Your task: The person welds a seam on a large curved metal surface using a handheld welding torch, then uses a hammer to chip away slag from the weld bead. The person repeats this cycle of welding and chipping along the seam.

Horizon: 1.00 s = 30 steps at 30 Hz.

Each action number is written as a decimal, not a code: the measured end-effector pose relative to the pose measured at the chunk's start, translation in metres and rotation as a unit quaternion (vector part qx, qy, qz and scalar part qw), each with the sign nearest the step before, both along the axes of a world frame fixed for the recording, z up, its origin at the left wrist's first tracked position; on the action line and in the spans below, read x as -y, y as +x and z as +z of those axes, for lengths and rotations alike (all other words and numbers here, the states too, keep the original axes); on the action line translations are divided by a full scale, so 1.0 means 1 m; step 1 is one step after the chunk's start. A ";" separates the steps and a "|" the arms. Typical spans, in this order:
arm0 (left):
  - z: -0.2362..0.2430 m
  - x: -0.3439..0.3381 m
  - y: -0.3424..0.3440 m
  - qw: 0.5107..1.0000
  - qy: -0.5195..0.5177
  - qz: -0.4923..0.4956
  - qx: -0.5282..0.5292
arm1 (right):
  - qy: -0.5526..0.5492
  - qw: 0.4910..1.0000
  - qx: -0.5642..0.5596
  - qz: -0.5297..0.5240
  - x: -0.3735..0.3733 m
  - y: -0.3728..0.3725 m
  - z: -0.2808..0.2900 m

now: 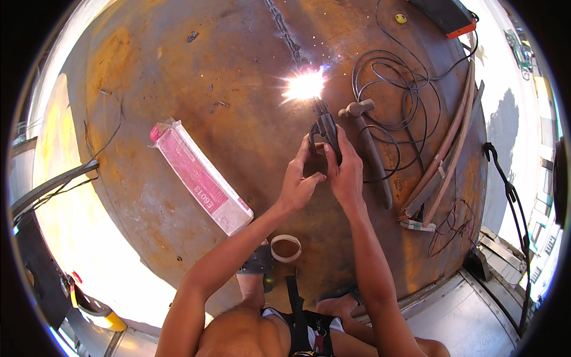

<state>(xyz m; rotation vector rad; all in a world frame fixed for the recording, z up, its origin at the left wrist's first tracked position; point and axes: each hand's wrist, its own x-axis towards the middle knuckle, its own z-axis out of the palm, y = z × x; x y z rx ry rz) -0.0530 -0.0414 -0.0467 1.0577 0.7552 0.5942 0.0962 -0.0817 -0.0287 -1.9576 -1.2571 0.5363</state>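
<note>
My right hand (347, 169) and my left hand (298, 178) are both closed around a dark welding electrode holder (325, 130). Its tip points up toward a bright white arc with sparks (306, 85), burning on a weld seam (285, 33) in a large rusty steel dome (196, 89). The left hand's fingers steady the holder's lower handle from the left side; the right hand grips it from the right. A chipping hammer (366, 140) lies just right of my right hand.
A pink and white box of welding rods (199, 177) lies left of my hands. A roll of tape (286, 247) sits by my sandalled feet. Coiled black cable (395, 83), long bent metal strips (446, 154) and an orange and black machine (449, 15) are at the right.
</note>
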 end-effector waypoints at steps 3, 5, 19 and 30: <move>-0.003 0.001 0.000 1.000 0.029 -0.004 -0.012 | 0.002 1.000 -0.003 0.001 0.001 0.001 -0.001; -0.001 0.000 0.000 0.999 0.028 -0.005 -0.015 | 0.006 1.000 0.002 0.003 0.001 0.001 -0.002; 0.003 0.000 0.001 0.991 0.127 0.001 -0.040 | 0.031 0.998 -0.059 -0.010 0.006 0.001 0.005; -0.003 0.003 0.000 0.990 0.129 -0.006 -0.050 | 0.017 0.999 -0.044 0.017 0.008 0.011 0.003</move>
